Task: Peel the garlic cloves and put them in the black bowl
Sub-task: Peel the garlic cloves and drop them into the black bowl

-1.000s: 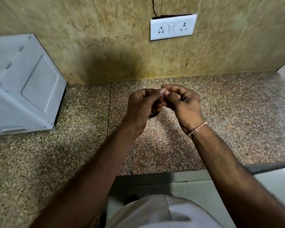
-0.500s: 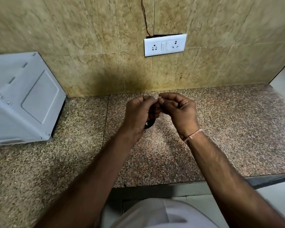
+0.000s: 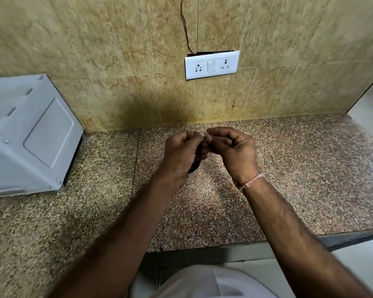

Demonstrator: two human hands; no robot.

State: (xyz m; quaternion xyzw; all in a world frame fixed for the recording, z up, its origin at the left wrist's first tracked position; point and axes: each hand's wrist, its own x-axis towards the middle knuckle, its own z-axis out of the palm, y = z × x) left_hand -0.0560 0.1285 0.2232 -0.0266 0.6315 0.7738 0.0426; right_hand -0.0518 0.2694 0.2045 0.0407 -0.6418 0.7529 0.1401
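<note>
My left hand [image 3: 182, 152] and my right hand [image 3: 233, 150] meet fingertip to fingertip above the speckled granite counter [image 3: 289, 168]. Between the curled fingers they pinch a small garlic clove [image 3: 204, 136], of which only a pale sliver shows. Under my left hand a dark curved edge of the black bowl [image 3: 194, 167] peeks out; the rest of the bowl is hidden by the hand.
A white appliance [image 3: 28, 136] stands on the counter at the left, against the tiled wall. A white socket plate [image 3: 212, 66] with a thin wire above it is on the wall. The counter's front edge [image 3: 202, 247] runs below my forearms.
The camera has tilted up, so hands, counter and socket sit lower in view. Both hands stay together on the clove, fingers shifting slightly.
</note>
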